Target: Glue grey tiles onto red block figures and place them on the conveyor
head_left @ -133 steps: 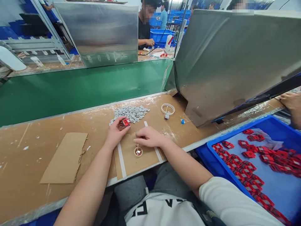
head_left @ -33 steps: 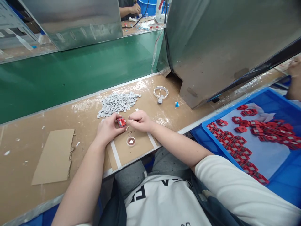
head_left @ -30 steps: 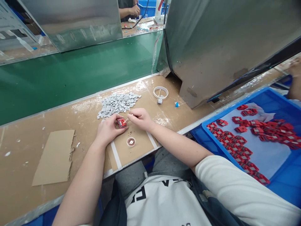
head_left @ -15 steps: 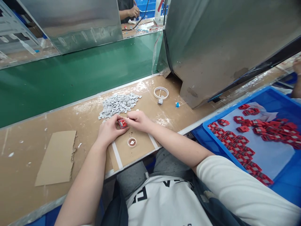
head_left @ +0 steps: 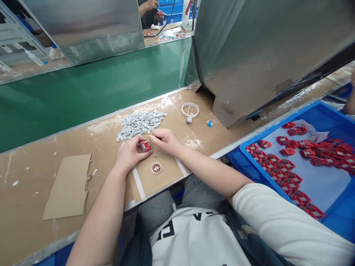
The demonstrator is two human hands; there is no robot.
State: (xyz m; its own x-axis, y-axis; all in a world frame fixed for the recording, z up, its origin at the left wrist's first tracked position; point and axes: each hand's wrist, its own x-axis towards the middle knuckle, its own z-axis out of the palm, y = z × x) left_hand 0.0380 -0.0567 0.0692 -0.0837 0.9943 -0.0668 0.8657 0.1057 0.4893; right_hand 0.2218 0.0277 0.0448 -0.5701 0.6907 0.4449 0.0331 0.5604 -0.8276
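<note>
My left hand point(head_left: 130, 153) is closed round a small red plastic piece point(head_left: 145, 146) with grey edges, its open top facing up. Fingers and thumb grip it from its left and near sides. Just right of it, my right hand point(head_left: 165, 142) pinches a thin pale stick point(head_left: 147, 140), whose tip reaches over the red piece; the fingers hide most of the stick. Below the hands, a small round cup point(head_left: 156, 168) with something brownish inside stands on a cardboard sheet point(head_left: 166, 173). Behind the hands lies a heap of small flat grey pieces point(head_left: 140, 123).
On the right, a blue tray point(head_left: 266, 186) holds many red pieces point(head_left: 285, 173) on white sheeting. A white ring point(head_left: 190, 109) and a blue scrap point(head_left: 209, 123) lie further back. Cardboard point(head_left: 66, 188) lies left. A metal panel point(head_left: 263, 55) rises at right. A co-worker's hand point(head_left: 152, 4) shows beyond.
My right hand has shifted slightly off the red piece, and the pale stick now shows between them. My left hand stays put. The co-worker's hands have risen, with something red in one.
</note>
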